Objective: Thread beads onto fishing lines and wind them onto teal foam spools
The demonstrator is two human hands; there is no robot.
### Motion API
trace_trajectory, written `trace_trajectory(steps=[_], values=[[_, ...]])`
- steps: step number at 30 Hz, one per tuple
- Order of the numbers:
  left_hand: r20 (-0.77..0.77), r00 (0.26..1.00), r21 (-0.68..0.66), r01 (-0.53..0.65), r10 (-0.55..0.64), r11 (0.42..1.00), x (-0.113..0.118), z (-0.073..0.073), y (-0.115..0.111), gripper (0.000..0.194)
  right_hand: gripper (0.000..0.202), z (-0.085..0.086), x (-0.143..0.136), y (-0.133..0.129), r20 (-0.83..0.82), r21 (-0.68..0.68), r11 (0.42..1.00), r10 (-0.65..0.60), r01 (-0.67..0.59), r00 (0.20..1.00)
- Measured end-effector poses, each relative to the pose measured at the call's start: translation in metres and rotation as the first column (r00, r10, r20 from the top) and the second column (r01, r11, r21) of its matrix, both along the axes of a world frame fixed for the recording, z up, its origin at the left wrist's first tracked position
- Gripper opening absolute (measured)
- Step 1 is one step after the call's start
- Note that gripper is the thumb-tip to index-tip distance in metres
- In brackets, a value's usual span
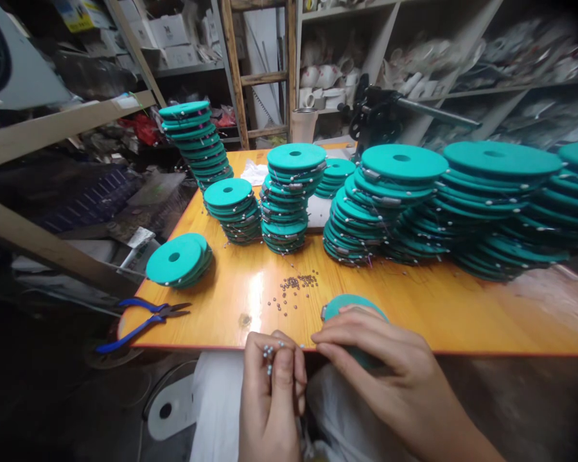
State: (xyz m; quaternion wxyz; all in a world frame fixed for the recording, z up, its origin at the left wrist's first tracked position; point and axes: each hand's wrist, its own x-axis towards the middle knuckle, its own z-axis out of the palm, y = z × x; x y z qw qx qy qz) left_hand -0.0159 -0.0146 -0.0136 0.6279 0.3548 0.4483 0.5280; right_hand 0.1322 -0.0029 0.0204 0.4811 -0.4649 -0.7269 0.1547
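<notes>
My left hand [274, 385] is closed at the table's front edge, fingers curled round several small pale-headed pins [268, 351] whose heads poke out between thumb and forefinger. Just to its right, my right hand [380, 353] has thumb and fingertips pinched together; what they hold is too small to make out. A green foam disc [351, 303] lies under and behind my right hand, partly covered by it, with a small metallic piece at its left rim. Small dark beads [298, 282] are scattered on the orange wooden table [231, 289] beyond my hands.
Blue-handled pliers [149, 317] lie at the table's left front corner. Behind them sits a short stack of green discs [174, 258]. Taller disc stacks [296, 157] line the back and right. A black machine with a metal lever [380, 115] and a cup [304, 125] stand behind.
</notes>
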Motion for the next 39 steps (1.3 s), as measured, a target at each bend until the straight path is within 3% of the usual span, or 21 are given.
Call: trace_trajectory(steps=[3, 11, 18, 27, 35, 39], values=[[-0.002, 1.0, -0.019, -0.028, 0.028, 0.999, 0.002, 0.002, -0.001, 0.037, 0.011, -0.001, 0.0, 0.0, 0.002, -0.008, 1.0, -0.006, 0.006, 1.0], [-0.025, 0.998, 0.034, 0.063, -0.062, 0.997, -0.003, -0.004, 0.001, 0.034, 0.01, -0.003, 0.0, -0.001, -0.028, -0.017, 1.0, 0.001, -0.002, 1.0], [-0.037, 0.997, -0.001, 0.068, -0.068, 0.998, -0.005, -0.006, 0.002, 0.035, 0.011, -0.004, 0.0, -0.001, -0.01, -0.025, 1.0, 0.001, -0.001, 1.0], [-0.078, 0.996, -0.055, 0.036, -0.04, 0.998, 0.002, 0.004, 0.0, 0.041, 0.01, -0.005, 0.001, 0.0, -0.023, -0.007, 1.0, 0.017, -0.017, 1.0], [-0.288, 0.953, -0.014, 0.098, -0.098, 0.995, 0.005, 0.003, -0.003, 0.041, 0.017, -0.011, 0.002, -0.001, -0.079, -0.009, 0.997, 0.073, -0.074, 0.994], [-0.323, 0.945, 0.011, 0.051, -0.045, 0.999, 0.003, -0.001, -0.003, 0.039, 0.012, -0.01, 0.003, -0.002, -0.052, -0.05, 0.996, 0.066, -0.068, 0.996]])
